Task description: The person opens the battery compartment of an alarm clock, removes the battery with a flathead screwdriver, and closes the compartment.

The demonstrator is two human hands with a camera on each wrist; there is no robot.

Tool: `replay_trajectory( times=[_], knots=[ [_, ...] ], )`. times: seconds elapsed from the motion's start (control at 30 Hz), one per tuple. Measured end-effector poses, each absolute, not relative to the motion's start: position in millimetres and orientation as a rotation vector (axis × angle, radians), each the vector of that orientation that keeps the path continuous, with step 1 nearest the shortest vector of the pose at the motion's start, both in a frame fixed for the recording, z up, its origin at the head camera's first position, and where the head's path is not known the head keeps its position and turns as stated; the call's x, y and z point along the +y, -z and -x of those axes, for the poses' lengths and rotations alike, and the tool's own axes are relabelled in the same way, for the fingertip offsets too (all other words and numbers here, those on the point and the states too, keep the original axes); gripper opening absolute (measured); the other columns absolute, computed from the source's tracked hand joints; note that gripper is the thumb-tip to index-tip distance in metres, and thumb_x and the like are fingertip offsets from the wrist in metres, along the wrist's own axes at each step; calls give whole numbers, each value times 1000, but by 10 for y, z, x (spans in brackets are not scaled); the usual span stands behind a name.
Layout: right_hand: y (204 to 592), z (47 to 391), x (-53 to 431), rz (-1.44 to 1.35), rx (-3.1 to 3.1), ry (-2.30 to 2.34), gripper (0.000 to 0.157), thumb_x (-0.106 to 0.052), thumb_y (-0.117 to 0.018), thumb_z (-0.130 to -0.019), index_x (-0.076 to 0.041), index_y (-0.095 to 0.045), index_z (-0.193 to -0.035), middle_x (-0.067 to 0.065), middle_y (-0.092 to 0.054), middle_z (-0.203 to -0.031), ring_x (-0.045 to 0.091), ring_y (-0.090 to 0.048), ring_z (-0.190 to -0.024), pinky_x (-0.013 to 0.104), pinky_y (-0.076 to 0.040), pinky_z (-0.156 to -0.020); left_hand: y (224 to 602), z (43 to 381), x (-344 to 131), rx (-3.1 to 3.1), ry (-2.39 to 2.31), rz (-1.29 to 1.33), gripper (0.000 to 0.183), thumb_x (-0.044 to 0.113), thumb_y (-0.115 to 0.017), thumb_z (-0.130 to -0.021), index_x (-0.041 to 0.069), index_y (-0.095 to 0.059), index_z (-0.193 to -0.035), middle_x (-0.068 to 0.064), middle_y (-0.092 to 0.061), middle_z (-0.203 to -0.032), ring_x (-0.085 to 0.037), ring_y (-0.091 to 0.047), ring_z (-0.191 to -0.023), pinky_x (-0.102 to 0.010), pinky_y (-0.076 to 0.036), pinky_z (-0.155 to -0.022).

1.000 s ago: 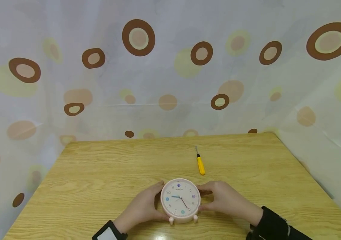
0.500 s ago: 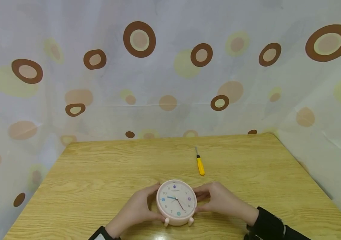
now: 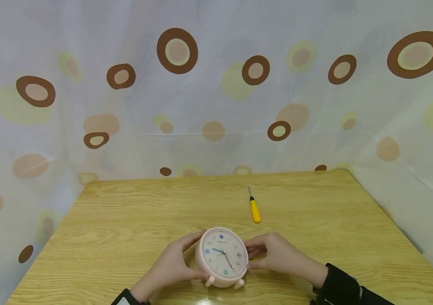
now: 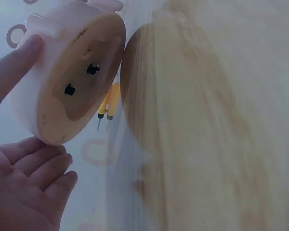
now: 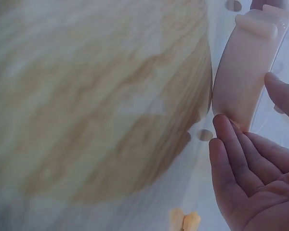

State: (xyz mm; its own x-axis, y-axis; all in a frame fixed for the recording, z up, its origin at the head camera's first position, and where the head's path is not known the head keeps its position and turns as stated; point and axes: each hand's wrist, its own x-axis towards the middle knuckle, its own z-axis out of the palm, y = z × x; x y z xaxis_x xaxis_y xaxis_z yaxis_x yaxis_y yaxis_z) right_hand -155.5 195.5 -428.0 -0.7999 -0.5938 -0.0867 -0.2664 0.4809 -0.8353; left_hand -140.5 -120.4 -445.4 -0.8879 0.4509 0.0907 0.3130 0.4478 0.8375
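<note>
A round, pale pink alarm clock (image 3: pixel 222 256) with two small feet stands near the front of the table, its dial towards the head camera. My left hand (image 3: pixel 170 262) grips its left side, thumb low by one foot and fingers higher up. On the opposite side my right hand (image 3: pixel 277 256) holds the rim between thumb and fingers. The left wrist view shows the clock's back (image 4: pixel 82 79), with two black knobs in a recess. In the right wrist view, the thumb and fingertips lie against the clock's side (image 5: pixel 248 72).
Behind the clock a screwdriver (image 3: pixel 254 210) with a yellow handle lies on the wood-grain table (image 3: pixel 144 212), its tip pointing to the back. A spotted white curtain (image 3: pixel 212 97) rises around the table's back and sides.
The clock has shifted a little to the left with both hands on it. Its dial has turned slightly to the right, so more of its left side shows. The screwdriver has stayed put.
</note>
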Motion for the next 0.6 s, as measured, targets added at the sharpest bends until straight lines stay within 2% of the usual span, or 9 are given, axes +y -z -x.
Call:
replay_trajectory(
  times=[0.1,0.27,0.43,0.6],
  knots=[
    [4288,1553,1958,725,2369,1240,52,-14,-89,-86,7,-71,-130,13,-81,-113,19,-79,-98,19,-61,-82,4468,1417,-1190,2484,-1505,-691,102,24,-101,-70,0,-50,-155,-16,-55,-159,-44,-48,-149,-55,-38,-123],
    [4294,1555,1966,751,2380,1238,50,-15,-89,-86,7,-72,-128,12,-81,-110,17,-79,-96,18,-60,-81,4477,1448,-1164,2395,-1603,-724,98,18,-99,-73,0,-48,-155,-16,-55,-159,-38,-50,-149,-33,-38,-124],
    [4286,1548,1973,751,2361,1256,48,-12,-89,-86,8,-72,-127,12,-81,-108,16,-79,-93,20,-61,-80,4493,1468,-1122,2332,-1665,-784,94,18,-98,-75,5,-49,-154,-15,-57,-156,-30,-52,-148,-28,-39,-123],
    [4284,1544,1979,753,2338,1280,48,-9,-89,-86,10,-71,-126,14,-81,-107,16,-79,-91,19,-61,-79,4533,1489,-1077,2213,-1709,-821,100,24,-98,-78,2,-39,-156,-18,-54,-155,-26,-55,-143,-24,-42,-118]
  ],
)
